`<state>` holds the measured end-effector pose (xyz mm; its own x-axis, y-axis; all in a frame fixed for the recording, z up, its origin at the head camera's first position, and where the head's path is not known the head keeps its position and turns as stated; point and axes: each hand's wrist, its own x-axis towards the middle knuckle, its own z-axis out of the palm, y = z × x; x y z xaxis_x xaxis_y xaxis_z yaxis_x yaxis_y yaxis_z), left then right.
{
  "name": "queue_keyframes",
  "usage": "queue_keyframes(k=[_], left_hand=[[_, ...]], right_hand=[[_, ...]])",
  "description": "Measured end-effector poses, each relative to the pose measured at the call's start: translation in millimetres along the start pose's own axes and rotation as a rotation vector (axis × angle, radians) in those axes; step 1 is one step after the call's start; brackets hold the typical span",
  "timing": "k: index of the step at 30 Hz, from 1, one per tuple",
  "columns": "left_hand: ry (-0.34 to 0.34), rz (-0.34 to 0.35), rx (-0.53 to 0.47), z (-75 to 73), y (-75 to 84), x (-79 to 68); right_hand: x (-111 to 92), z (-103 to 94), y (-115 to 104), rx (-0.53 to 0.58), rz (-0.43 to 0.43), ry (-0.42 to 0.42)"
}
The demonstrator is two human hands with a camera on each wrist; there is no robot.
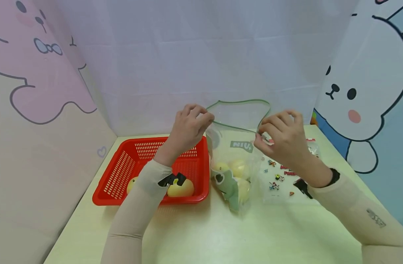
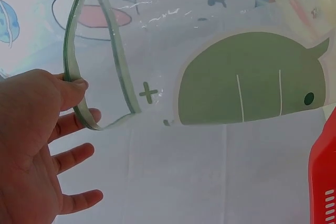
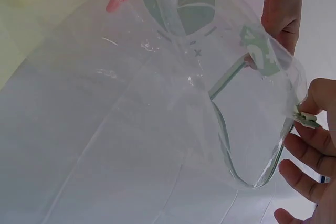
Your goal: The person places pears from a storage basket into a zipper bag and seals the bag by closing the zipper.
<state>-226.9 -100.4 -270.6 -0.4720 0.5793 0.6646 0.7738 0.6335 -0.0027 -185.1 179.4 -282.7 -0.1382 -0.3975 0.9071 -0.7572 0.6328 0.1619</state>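
A clear plastic zip bag [image 1: 241, 146] with a green-edged mouth and green cartoon print stands open on the table. Several pale yellow rounded items [image 1: 239, 168] lie in its lower part. My left hand [image 1: 191, 126] pinches the left end of the mouth. In the left wrist view, that thumb and index finger hold the green rim [image 2: 71, 61] while the other fingers extend. At the opposite end, my right hand [image 1: 284, 141] pinches the rim by a small pale slider [image 3: 308, 119]. The mouth gapes between both hands.
On the left, a red plastic basket [image 1: 122, 201] holds more pale yellow rounded items [image 1: 181, 188], partly behind my left forearm. Right of the bag lies a clear sheet or bag with several small colourful charms [image 1: 277, 177]. A white cloth [image 1: 201, 66] hangs behind the table [image 1: 241, 238].
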Motion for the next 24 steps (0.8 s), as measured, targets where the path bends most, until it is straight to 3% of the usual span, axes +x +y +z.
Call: queue_keyframes(k=[10,16,20,24], left_hand=[[-0.060,0.060,-0.037,-0.9,-9.1,8.1],[-0.081,0.085,-0.026,-2.1,-26.1,19.8],[-0.097,0.053,0.015,0.2,-39.0,29.0],[-0.166,0.002,0.050,5.2,-47.5,38.6]], right_hand=[[-0.4,-0.9,-5.0,-0.013,-0.051,0.027],[-0.7,-2.2,-9.2,-0.003,-0.070,0.029],[-0.8,-3.0,-12.3,0.011,-0.089,0.043],[-1.1,-4.5,-15.9,0.011,-0.102,0.032]])
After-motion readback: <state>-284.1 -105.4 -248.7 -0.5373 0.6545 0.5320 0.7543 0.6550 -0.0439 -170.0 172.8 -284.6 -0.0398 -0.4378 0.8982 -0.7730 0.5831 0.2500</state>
